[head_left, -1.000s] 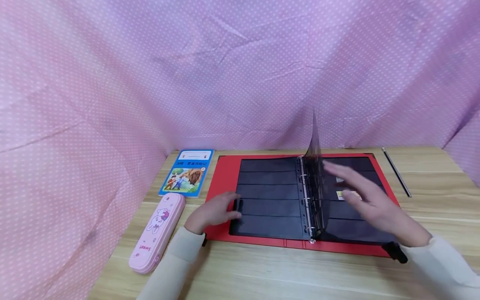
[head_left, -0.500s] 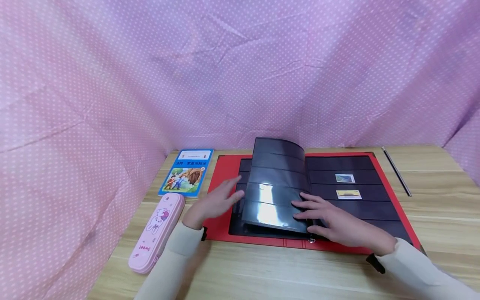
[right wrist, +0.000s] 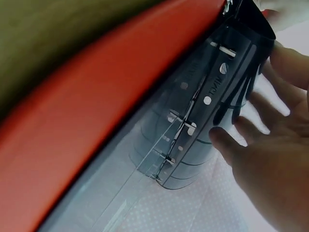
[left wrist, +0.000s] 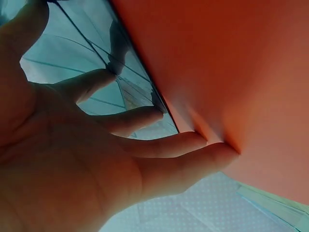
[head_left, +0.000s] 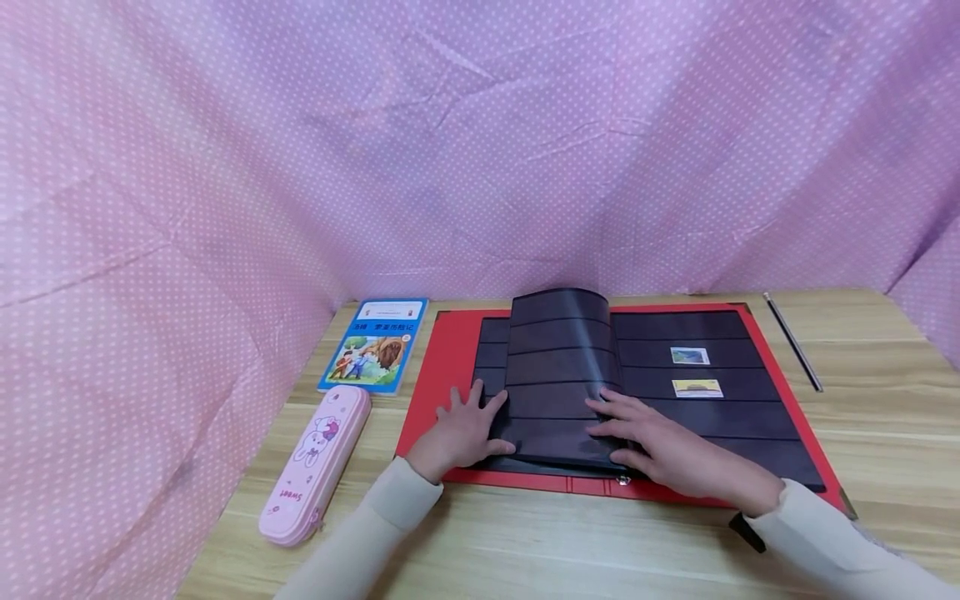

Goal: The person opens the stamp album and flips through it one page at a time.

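Note:
A red ring binder [head_left: 438, 350] lies spread on the table, with black pocket pages inside. One black page [head_left: 558, 350] bulges up from the rings toward the left half. My left hand [head_left: 461, 433] spreads its fingers over the left edge; in the left wrist view its fingertips meet the red cover [left wrist: 217, 72] and the page edge. The fingers of my right hand [head_left: 660, 442] rest, extended, on the page close to the rings [right wrist: 181, 121]. Two stamps, one greenish [head_left: 689, 357] and one yellow [head_left: 697, 389], sit in pockets of the right-hand page [head_left: 720, 425].
Left of the binder lie a blue picture book [head_left: 375, 346] and a pink pencil case [head_left: 315, 467]. A dark pencil [head_left: 793, 343] is on the wooden table [head_left: 540, 542] at the right. Pink dotted cloth [head_left: 480, 167] hangs behind.
The page stood upright at the rings, then swung over to the left and settled lower. My right hand came left onto it. My left hand shifted right and down to the page's edge.

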Motion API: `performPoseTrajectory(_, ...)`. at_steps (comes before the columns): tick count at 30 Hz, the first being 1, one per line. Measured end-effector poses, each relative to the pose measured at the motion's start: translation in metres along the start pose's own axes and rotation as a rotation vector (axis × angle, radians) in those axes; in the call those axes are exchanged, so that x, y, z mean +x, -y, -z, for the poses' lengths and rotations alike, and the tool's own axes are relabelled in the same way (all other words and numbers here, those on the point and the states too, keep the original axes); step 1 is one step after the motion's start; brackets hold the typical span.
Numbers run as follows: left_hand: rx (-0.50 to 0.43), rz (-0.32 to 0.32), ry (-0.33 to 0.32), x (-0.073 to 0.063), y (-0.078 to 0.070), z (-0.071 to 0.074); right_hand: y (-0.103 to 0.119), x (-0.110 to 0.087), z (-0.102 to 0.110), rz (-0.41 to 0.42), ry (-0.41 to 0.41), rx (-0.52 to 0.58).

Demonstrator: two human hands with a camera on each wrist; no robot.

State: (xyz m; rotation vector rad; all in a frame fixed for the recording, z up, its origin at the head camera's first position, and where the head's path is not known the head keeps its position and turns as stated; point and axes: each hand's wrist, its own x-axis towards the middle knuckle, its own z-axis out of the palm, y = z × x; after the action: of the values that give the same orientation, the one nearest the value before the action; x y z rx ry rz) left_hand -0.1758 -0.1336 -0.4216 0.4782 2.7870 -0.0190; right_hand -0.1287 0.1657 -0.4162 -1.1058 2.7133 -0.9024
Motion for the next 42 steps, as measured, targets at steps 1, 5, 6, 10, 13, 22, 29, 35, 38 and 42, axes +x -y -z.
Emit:
performPoseTrajectory(1, 0.011, 0.002, -0.004, 0.0, -0.001, -0.001, 0.0, -0.002, 0.001, -0.022, -0.011, -0.003)
performPoseTrajectory(5, 0.027, 0.014, -0.005, 0.001, -0.003, -0.001, -0.004, -0.014, 0.003, -0.152, -0.015, 0.008)
performPoseTrajectory(6, 0.026, 0.018, -0.003, 0.001, -0.003, -0.001, -0.006, -0.017, 0.003, -0.187, 0.002, 0.017)
performPoseTrajectory(10, 0.012, 0.032, 0.01, 0.001, -0.003, -0.001, -0.013, -0.024, 0.001, -0.253, 0.056, 0.035)
performPoseTrajectory(13, -0.009, 0.036, 0.009, 0.001, -0.001, 0.0, -0.015, -0.025, -0.002, -0.252, 0.048, 0.033)
performPoseTrajectory(22, -0.049, 0.006, -0.001, -0.001, 0.014, 0.005, -0.006, -0.013, -0.008, -0.237, -0.018, -0.002)
performPoseTrajectory(29, -0.088, -0.009, -0.003, -0.003, 0.023, 0.007, -0.02, 0.009, 0.006, -0.281, -0.009, 0.037)
performPoseTrajectory(35, -0.109, 0.004, 0.0, -0.005, 0.025, 0.007, -0.046, 0.033, 0.02, -0.338, 0.001, 0.063)
performPoseTrajectory(38, -0.105, -0.008, 0.002, -0.006, 0.025, 0.006, -0.05, 0.038, 0.022, -0.339, 0.015, 0.076)
performPoseTrajectory(42, -0.102, -0.02, -0.001, -0.007, 0.027, 0.006, -0.047, 0.041, 0.02, -0.358, 0.011, 0.065)
